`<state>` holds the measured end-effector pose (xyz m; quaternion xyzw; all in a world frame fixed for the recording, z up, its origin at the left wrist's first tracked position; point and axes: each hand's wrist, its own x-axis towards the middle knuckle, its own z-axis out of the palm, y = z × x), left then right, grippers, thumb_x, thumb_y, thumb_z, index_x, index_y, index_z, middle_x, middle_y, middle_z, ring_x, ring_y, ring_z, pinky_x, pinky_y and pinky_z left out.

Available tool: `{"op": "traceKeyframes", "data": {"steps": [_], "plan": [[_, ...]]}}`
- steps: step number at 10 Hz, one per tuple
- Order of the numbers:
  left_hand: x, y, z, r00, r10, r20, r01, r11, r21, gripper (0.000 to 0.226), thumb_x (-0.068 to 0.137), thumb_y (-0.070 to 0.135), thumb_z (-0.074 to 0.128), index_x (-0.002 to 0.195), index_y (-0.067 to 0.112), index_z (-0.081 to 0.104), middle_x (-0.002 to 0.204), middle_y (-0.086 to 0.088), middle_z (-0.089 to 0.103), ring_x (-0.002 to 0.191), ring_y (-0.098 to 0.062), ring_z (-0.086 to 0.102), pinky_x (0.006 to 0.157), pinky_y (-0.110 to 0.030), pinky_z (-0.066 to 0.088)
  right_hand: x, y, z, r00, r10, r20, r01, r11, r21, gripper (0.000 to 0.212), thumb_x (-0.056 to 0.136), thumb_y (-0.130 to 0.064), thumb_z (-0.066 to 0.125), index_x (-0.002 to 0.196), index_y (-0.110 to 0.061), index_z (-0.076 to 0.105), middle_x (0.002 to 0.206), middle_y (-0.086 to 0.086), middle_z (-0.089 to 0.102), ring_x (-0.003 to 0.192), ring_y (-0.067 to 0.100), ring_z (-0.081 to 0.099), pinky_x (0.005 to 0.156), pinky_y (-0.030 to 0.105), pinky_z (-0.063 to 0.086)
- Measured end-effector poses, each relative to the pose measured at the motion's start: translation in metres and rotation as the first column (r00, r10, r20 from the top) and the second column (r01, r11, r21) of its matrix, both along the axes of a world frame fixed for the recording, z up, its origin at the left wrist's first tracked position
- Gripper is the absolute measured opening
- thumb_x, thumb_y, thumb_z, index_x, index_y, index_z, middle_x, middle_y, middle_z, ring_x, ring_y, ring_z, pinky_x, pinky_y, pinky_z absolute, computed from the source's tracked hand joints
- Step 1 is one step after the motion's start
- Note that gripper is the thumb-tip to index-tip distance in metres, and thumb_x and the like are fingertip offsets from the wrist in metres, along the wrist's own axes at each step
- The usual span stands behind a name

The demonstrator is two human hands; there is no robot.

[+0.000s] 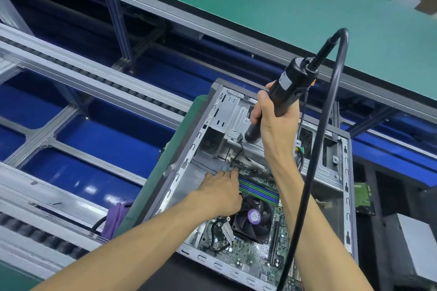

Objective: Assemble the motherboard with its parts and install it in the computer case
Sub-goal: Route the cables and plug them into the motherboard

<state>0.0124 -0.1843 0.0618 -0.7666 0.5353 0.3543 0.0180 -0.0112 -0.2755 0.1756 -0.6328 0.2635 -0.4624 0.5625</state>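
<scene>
The grey computer case [340, 172] lies open on its side with the green motherboard [250, 257] inside it. A black cooler fan [253, 218] with a purple label sits on the board, beside green and blue memory slots [257, 190]. My right hand [274, 113] grips a black electric screwdriver [290, 87], held upright with its tip down toward the board's far corner; the tip is hidden. Its black cable [331, 111] loops over my right forearm. My left hand [220, 191] reaches into the case with its fingertips on the board's far left corner.
A conveyor with aluminium rails [94, 78] and blue panels [106, 134] runs at left. A green-topped bench [260, 2] spans the back. A purple cloth [115, 217] hangs at the case's left. A loose green circuit board [364, 198] and a grey box [416, 243] lie at right.
</scene>
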Motion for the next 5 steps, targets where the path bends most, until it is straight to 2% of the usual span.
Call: {"op": "traceKeyframes", "data": {"steps": [3,4,5], "plan": [[0.000,0.001,-0.001,1.000,0.004,-0.004,-0.004,1.000,-0.005,0.072,0.103,0.032,0.039,0.159,0.004,0.004,0.163,-0.014,0.024,0.150,-0.029,0.021,0.121,-0.052,0.018,-0.001,-0.001,-0.006,1.000,0.002,-0.023,-0.002,1.000,-0.001,0.010,0.083,-0.019,0.058,0.082,-0.014,0.049,0.048,-0.019,0.055,0.043,-0.005,0.051,0.048,0.008,0.042],[0.000,0.001,-0.001,1.000,0.003,0.002,-0.003,1.000,-0.005,0.071,0.103,0.032,0.038,0.159,0.004,0.004,0.162,-0.014,0.025,0.150,-0.029,0.022,0.120,-0.052,0.020,-0.002,-0.003,-0.012,0.999,-0.008,-0.048,0.007,1.000,-0.019,0.009,0.088,-0.012,0.058,0.087,-0.007,0.051,0.050,-0.019,0.057,0.044,-0.006,0.052,0.048,0.007,0.042],[0.000,0.001,-0.001,1.000,0.001,0.004,-0.001,1.000,-0.005,0.071,0.103,0.032,0.038,0.159,0.004,0.004,0.162,-0.014,0.025,0.150,-0.029,0.022,0.120,-0.052,0.019,-0.001,-0.006,-0.016,0.998,-0.011,-0.060,0.010,1.000,-0.023,0.012,0.085,-0.015,0.058,0.089,-0.006,0.051,0.050,-0.019,0.057,0.044,-0.007,0.052,0.048,0.007,0.042]]}}
